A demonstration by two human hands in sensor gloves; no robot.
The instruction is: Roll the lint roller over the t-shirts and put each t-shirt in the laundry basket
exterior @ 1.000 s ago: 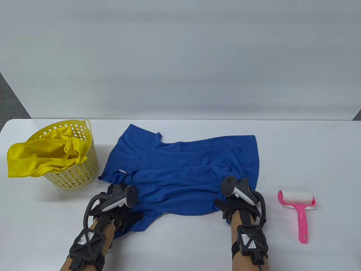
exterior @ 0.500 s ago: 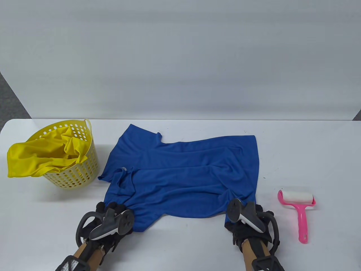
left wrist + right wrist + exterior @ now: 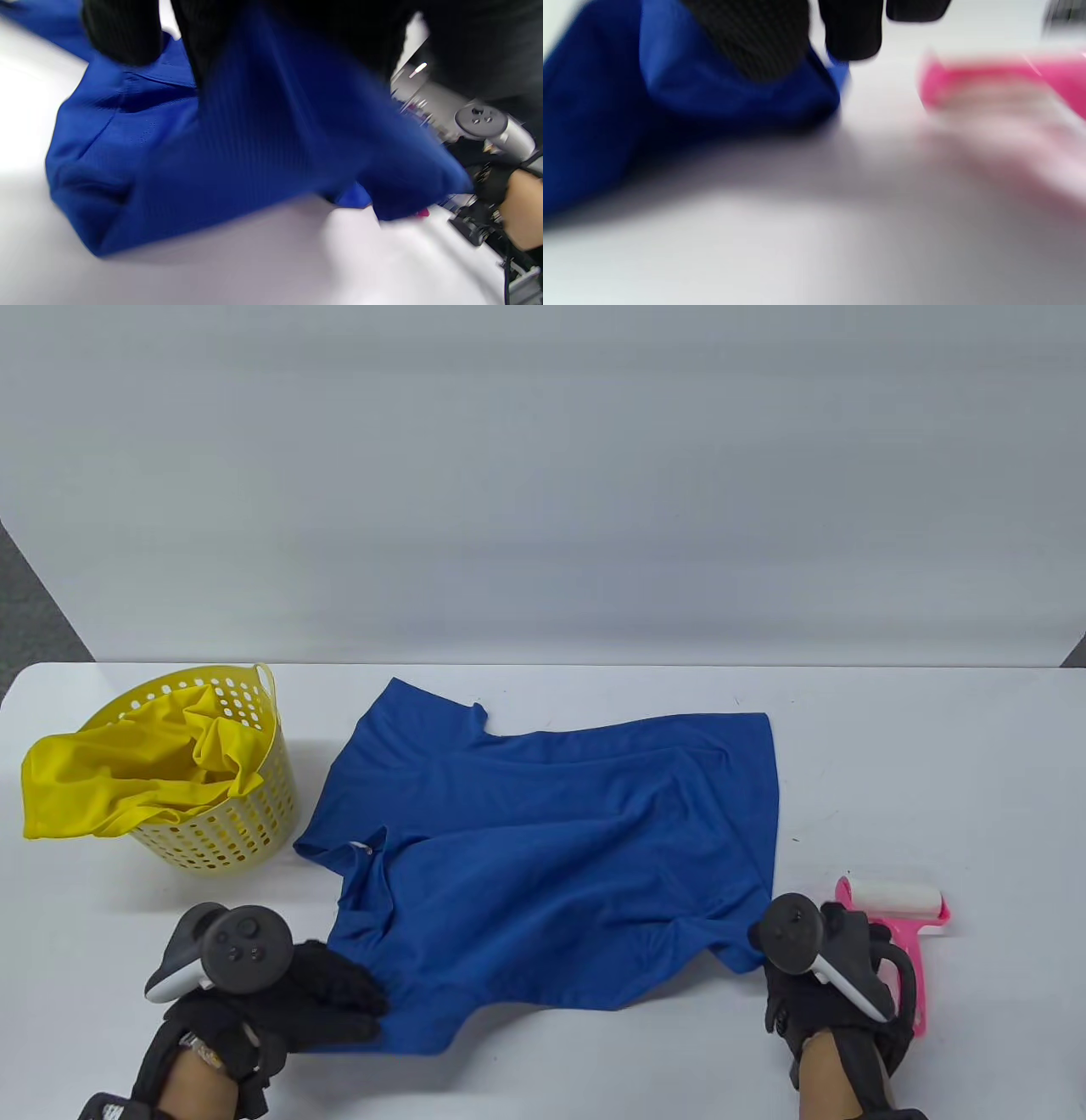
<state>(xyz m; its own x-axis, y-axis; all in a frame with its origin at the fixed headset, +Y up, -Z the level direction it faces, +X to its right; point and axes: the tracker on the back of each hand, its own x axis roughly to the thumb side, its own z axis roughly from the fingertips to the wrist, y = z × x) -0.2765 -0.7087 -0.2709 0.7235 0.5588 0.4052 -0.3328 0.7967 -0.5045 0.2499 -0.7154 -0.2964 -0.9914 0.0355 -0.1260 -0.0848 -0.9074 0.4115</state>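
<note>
We work at a white table [image 3: 933, 746] that carries everything in sight. The largest thing on it is one blue shirt [image 3: 551, 848], spread mid-table with wrinkles and a small white tag [image 3: 362, 847] showing near its left edge. At the far left stands one yellow perforated basket [image 3: 246, 823], upright, with one yellow shirt [image 3: 110, 789] stuffed inside and spilling over its left rim; so we count two shirts, one in the basket and one out. Our left hand [image 3: 288, 997] grips the near left corner of the blue shirt; in the left wrist view its fingers [image 3: 123, 34] curl over bunched blue fabric. Our right hand [image 3: 819, 993] pinches the near right corner of the same shirt; the right wrist view, though blurred, shows fingers [image 3: 755, 38] closed on a blue fold. Each hand bears one tracker, two in all. One pink roller [image 3: 901, 909] lies just right of the right hand, its white drum at the far end, its handle partly hidden behind that hand's tracker [image 3: 814, 950]. The basket sits just left of the blue shirt, apart from it.
</note>
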